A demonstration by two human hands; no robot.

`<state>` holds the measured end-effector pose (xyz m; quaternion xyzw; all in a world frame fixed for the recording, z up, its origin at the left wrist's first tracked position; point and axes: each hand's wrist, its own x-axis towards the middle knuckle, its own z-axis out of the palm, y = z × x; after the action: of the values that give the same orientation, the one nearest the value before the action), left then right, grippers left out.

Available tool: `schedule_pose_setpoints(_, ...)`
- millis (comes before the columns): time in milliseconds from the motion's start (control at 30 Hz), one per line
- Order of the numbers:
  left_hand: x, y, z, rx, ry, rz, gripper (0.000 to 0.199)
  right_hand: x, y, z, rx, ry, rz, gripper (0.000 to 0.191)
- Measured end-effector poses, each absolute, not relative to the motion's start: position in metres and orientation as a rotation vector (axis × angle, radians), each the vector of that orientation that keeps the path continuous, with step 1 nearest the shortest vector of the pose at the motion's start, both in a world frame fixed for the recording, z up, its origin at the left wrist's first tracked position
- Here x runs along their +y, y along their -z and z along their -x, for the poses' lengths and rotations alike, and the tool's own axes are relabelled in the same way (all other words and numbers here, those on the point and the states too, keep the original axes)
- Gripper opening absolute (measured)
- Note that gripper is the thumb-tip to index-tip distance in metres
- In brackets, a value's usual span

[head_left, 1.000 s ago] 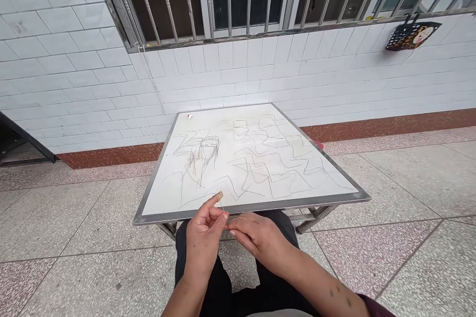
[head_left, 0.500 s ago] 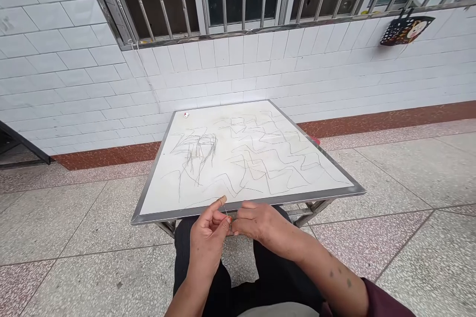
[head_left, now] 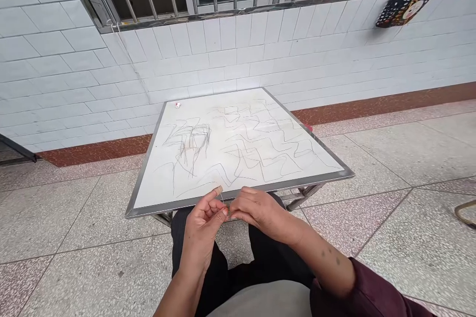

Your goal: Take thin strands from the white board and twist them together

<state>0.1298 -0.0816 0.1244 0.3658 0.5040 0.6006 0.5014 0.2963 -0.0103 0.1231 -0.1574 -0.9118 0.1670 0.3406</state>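
Note:
Just past the near edge of the white table [head_left: 148, 185], both hands meet above my lap. My left hand [head_left: 203, 225] is closed, thumb against fingers, on a thin thread-like strand [head_left: 222, 197]. The strand runs up to the index fingertip, which is wrapped in tan tape [head_left: 218, 190]. A tiny orange-red spot [head_left: 225, 211] shows at the thumb tip; I cannot tell what it is. My right hand [head_left: 258, 211] is pinched beside the left fingertips, its own grip hidden behind its fingers.
Thin dark zigzag lines [head_left: 260, 151] spread over the tabletop, thickest in a tangle [head_left: 193, 141] at left. A small red-and-white item [head_left: 177, 105] sits in the far left corner. A tiled wall [head_left: 208, 67] stands behind. A patterned bag [head_left: 403, 10] hangs below the barred window.
The view has shifted, so table, wall and hands sit slightly higher and further left. Both hands keep the same pinched pose close together.

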Motion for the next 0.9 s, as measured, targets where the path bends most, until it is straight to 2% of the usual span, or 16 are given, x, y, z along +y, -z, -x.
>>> schedule_pose_setpoints(367,-0.080,-0.112,-0.129,1.308,-1.376,-1.057,0.047,-0.004,-0.125,-0.299,-2.351,-0.516,0.392,0.032)
schedule_pose_setpoints(600,-0.078,-0.109,-0.136,1.367,-1.415,-1.074,0.046,0.006,-0.116,-0.299,-2.361,-0.622,0.424,0.023)
schedule_pose_setpoints(667,-0.077,-0.109,-0.136,1.361,-1.459,-1.040,0.048,0.009,-0.108,-0.298,-2.202,-0.767,0.535,0.021)
schedule_pose_setpoints(767,-0.077,-0.111,-0.132,1.398,-1.495,-0.998,0.050,0.009,-0.094,-0.294,-1.837,-1.139,0.701,0.046)
schedule_pose_setpoints(800,-0.077,-0.112,-0.130,1.416,-1.497,-0.991,0.050,0.009,-0.091,-0.293,-1.725,-1.274,0.715,0.049)
schedule_pose_setpoints(900,-0.077,-0.113,-0.128,1.432,-1.494,-0.996,0.051,0.005,-0.085,-0.288,-1.486,-1.583,0.664,0.035)
